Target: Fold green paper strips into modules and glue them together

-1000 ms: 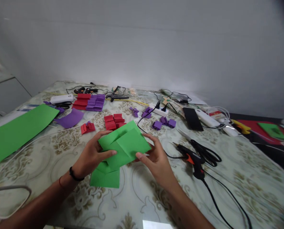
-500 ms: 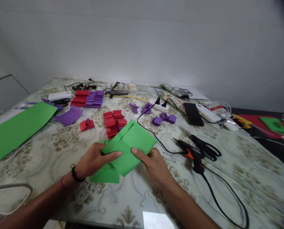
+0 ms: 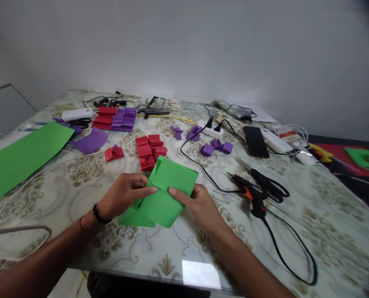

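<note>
A creased piece of green paper [image 3: 175, 178] is held above the table between both hands. My left hand [image 3: 127, 194] pinches its left edge, thumb on top and fingers behind. On the right edge, my right hand [image 3: 200, 203] grips it the same way, its fingers mostly hidden beneath. Under the held paper, another green paper piece [image 3: 135, 218] lies on the table, partly covered. Just beyond the hands sits a group of folded red paper pieces [image 3: 145, 153], and a single folded red piece [image 3: 113, 153] is to their left.
To the right lie a black glue gun [image 3: 249, 192] with its cord and black-handled scissors [image 3: 269, 186]. Folded purple pieces [image 3: 207, 150], a power strip [image 3: 211, 130] and a phone [image 3: 255, 141] are farther back. A long green sheet [image 3: 29, 155] rests at the left.
The green paper has turned slightly more upright in my hands. My left fingers have shifted along its left edge. The camera view has tilted down a little.
</note>
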Available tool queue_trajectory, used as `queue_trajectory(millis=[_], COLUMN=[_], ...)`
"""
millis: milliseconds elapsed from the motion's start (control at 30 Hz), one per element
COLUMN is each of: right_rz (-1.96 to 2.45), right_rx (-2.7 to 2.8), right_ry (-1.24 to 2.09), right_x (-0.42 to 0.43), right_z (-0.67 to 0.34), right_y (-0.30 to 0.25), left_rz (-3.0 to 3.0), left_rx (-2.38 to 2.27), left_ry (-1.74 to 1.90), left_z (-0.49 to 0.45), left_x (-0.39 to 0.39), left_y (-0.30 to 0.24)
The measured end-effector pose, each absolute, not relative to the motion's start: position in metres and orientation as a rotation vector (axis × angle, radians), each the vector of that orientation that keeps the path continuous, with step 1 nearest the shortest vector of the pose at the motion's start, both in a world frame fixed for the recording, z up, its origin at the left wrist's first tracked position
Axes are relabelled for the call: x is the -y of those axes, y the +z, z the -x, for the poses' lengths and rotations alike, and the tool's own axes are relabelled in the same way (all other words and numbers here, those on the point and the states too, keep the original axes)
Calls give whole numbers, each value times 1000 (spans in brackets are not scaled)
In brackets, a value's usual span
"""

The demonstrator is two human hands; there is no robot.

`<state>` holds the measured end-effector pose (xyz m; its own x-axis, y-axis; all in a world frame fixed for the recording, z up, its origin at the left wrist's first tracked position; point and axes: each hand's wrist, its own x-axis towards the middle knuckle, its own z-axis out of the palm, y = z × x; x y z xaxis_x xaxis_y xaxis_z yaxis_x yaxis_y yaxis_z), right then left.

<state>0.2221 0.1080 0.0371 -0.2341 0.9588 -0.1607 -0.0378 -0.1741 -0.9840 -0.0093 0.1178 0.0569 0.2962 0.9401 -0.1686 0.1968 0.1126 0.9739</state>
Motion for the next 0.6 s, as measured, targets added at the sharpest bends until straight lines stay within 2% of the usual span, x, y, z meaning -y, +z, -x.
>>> queue_trajectory(millis=[367,600], right_rz=[1260,1265], right_rx=[1209,1225], right_ry=[1520,1392], right_x=[-106,-103], right_z=[-222,-220], right_y=[40,45], left_rz=[-1573,-1579], left_rx=[-1161,-1131], left_ry=[695,627], left_z=[8,9], left_x=[-116,-112], left_y=[56,57])
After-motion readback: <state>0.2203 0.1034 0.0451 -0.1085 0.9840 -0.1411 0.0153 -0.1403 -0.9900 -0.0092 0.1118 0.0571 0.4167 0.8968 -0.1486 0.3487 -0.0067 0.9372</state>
